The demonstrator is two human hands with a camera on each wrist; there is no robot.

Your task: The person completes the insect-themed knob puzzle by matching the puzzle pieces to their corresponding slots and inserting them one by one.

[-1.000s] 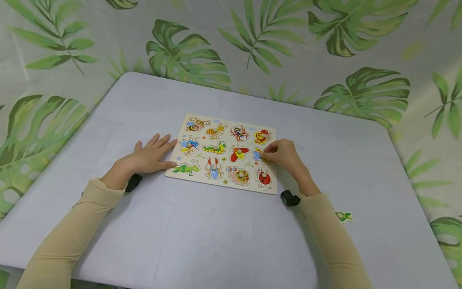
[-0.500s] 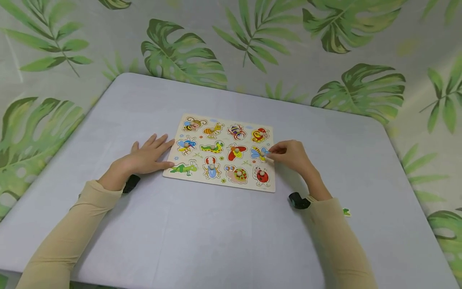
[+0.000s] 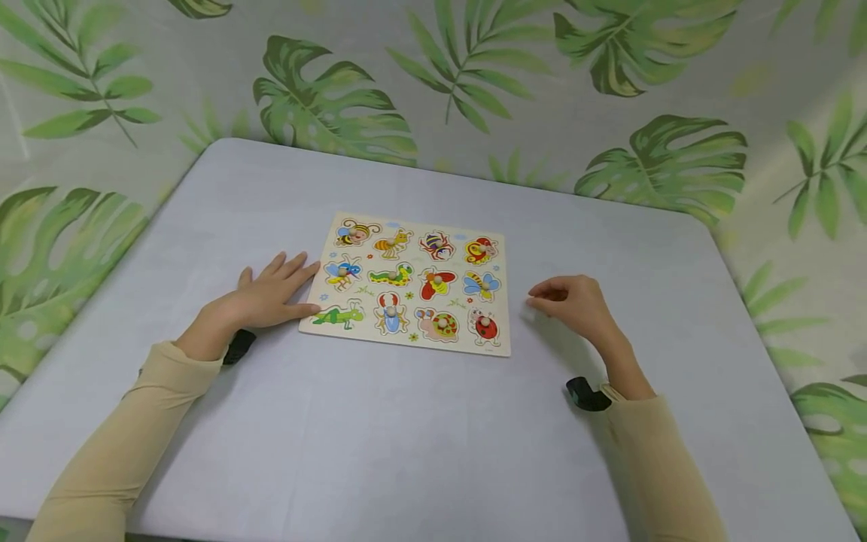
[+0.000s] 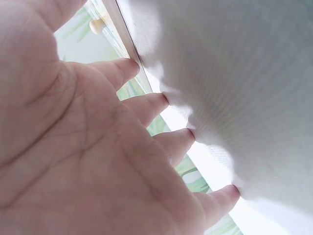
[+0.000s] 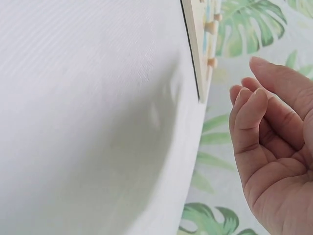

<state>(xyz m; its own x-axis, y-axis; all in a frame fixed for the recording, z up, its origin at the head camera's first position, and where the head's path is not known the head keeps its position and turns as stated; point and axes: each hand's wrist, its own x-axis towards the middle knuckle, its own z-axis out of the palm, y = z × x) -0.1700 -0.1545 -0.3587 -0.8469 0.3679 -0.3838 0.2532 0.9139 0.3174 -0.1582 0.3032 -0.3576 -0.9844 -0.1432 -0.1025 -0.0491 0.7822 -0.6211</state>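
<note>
A wooden peg puzzle board with insect pictures lies on the table. My left hand is spread flat at its left edge, the thumb by the green grasshopper picture, which shows no knob. In the left wrist view, the fingertips press down on the cloth beside the board. A blue-winged striped insect piece sits in the right column, its knob uncovered. Just right of the board hovers my right hand, fingers loosely bent. In the right wrist view, nothing is between the thumb and fingers.
A white cloth covers the table. Other knobbed pieces fill the board, among them a ladybug, a snail and a stag beetle. Leaf-printed fabric hangs behind. Each wrist wears a black camera.
My right hand has let go of the blue-winged insect piece and moved right, off the board. The green piece near the right sleeve is now hidden. My left hand stays at the board's edge.
</note>
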